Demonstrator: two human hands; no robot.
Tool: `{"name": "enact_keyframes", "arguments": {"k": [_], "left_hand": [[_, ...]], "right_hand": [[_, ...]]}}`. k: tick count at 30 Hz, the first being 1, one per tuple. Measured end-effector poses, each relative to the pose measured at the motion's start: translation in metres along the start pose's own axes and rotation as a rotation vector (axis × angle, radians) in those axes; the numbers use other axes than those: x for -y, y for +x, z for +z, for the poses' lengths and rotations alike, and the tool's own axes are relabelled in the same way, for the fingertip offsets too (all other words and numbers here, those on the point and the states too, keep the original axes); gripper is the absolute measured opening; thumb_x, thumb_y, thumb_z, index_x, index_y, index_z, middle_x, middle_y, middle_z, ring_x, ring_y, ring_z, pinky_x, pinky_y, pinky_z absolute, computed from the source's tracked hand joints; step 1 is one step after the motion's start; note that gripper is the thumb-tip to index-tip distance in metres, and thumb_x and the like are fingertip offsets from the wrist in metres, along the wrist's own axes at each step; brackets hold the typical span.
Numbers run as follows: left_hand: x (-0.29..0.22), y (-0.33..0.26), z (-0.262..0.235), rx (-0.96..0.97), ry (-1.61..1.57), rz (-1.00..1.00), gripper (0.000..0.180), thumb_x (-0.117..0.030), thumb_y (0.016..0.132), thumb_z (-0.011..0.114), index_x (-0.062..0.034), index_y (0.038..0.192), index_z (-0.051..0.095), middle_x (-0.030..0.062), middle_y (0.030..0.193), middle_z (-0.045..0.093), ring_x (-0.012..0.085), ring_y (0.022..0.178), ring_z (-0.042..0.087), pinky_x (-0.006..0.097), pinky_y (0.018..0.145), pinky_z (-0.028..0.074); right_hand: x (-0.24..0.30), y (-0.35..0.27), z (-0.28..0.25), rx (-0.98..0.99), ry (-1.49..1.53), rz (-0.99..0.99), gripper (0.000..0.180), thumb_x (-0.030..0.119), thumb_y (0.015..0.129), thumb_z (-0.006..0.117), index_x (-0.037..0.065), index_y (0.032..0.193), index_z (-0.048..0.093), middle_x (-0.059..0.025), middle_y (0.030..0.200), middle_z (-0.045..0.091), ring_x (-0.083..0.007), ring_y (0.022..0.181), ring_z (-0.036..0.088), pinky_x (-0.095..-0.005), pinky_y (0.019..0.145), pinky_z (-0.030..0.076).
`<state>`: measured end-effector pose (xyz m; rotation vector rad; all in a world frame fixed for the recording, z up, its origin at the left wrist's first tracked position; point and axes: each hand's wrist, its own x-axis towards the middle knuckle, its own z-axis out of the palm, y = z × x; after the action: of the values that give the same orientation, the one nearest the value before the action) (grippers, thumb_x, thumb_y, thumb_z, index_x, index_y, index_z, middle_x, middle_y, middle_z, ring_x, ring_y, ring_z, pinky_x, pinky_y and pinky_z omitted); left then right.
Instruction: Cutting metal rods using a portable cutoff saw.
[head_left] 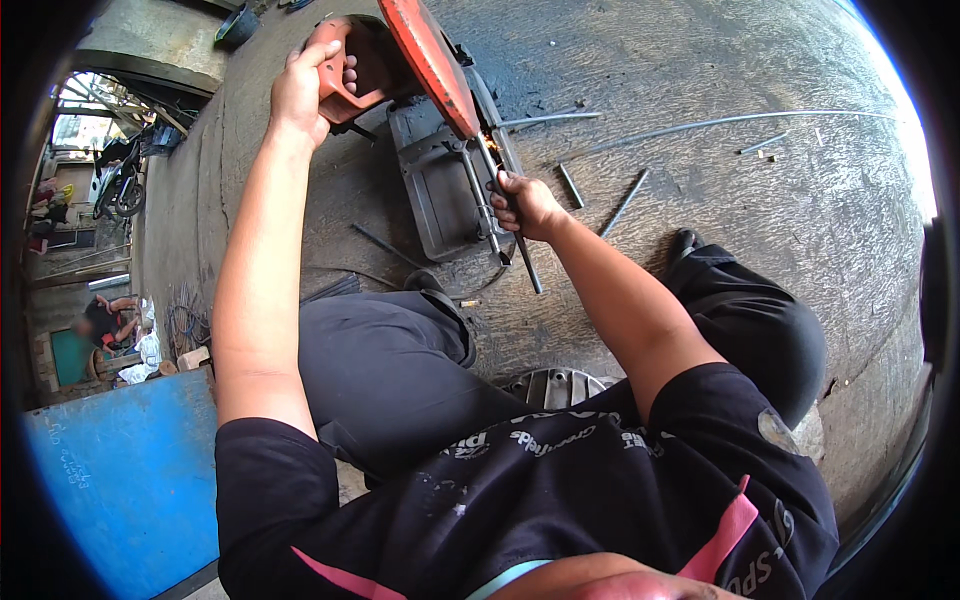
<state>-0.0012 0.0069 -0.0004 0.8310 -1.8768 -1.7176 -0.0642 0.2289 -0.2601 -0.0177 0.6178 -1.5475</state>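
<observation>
My left hand (298, 100) is wrapped round the orange-red handle (335, 85) of a cut-off saw on the floor. Its red blade guard (432, 70) tilts down over the grey metal base (425, 205). A small orange glow shows just below the guard's lower end, by the clamp. My right hand (530, 208) is closed on a thin dark metal rod (530, 268), beside the clamp screw of the saw. The rod's near end sticks out below my fingers; its far end reaches toward the glow. The blade itself is hidden by the guard.
Cut metal rods (625, 202) and a short piece (570, 187) lie right of the saw. One long thin rod (720, 122) stretches across the concrete floor. A blue panel (130, 480) is at lower left. Farther left are another person (108, 320) and a motorbike (122, 188).
</observation>
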Motion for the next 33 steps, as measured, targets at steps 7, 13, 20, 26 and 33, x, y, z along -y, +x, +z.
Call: {"name": "enact_keyframes", "arguments": {"k": [7,13,20,26,33], "left_hand": [[0.000,0.000,-0.001,0.019,0.004,0.005,0.039,-0.023,0.086,0.058,-0.0012,0.117,0.050,0.0091,0.091,0.061,0.0156,0.078,0.058,0.029,0.068,0.050],[0.000,-0.001,0.000,0.013,0.013,-0.001,0.037,-0.023,0.085,0.058,-0.0017,0.115,0.051,0.0087,0.091,0.061,0.0154,0.078,0.058,0.029,0.069,0.051],[-0.001,0.000,0.003,0.024,0.015,-0.006,0.036,-0.023,0.085,0.058,-0.0020,0.114,0.052,0.0085,0.091,0.061,0.0152,0.078,0.058,0.029,0.068,0.051],[0.000,-0.002,0.000,-0.009,0.035,0.003,0.036,-0.023,0.085,0.058,-0.0028,0.113,0.053,0.0077,0.091,0.061,0.0142,0.077,0.058,0.029,0.067,0.052],[0.003,0.001,0.004,0.010,0.022,0.005,0.037,-0.023,0.085,0.057,-0.0006,0.114,0.053,0.0084,0.091,0.061,0.0151,0.077,0.058,0.029,0.068,0.051]], "right_hand": [[-0.002,0.002,-0.006,0.046,0.053,0.049,0.024,0.032,0.099,0.039,0.011,0.090,0.045,-0.0014,0.065,0.041,-0.0118,0.049,0.035,-0.0251,0.042,0.026],[-0.010,0.011,-0.008,-0.116,-0.133,-0.122,0.021,0.025,0.097,0.048,0.010,0.083,0.041,-0.0013,0.064,0.043,-0.0121,0.050,0.040,-0.0274,0.041,0.033],[-0.020,0.031,-0.022,-0.447,-0.612,-0.352,0.020,0.019,0.088,0.064,0.004,0.085,0.052,-0.0062,0.070,0.057,-0.0164,0.062,0.055,-0.0333,0.055,0.045],[-0.025,0.031,-0.016,-0.693,-0.964,-0.501,0.025,0.020,0.082,0.070,0.001,0.090,0.055,-0.0140,0.081,0.064,-0.0288,0.079,0.062,-0.0391,0.073,0.047],[0.030,0.028,-0.055,-0.713,-1.270,-0.475,0.020,0.023,0.082,0.068,0.008,0.091,0.059,-0.0144,0.089,0.067,-0.0342,0.089,0.063,-0.0429,0.076,0.046]]}}
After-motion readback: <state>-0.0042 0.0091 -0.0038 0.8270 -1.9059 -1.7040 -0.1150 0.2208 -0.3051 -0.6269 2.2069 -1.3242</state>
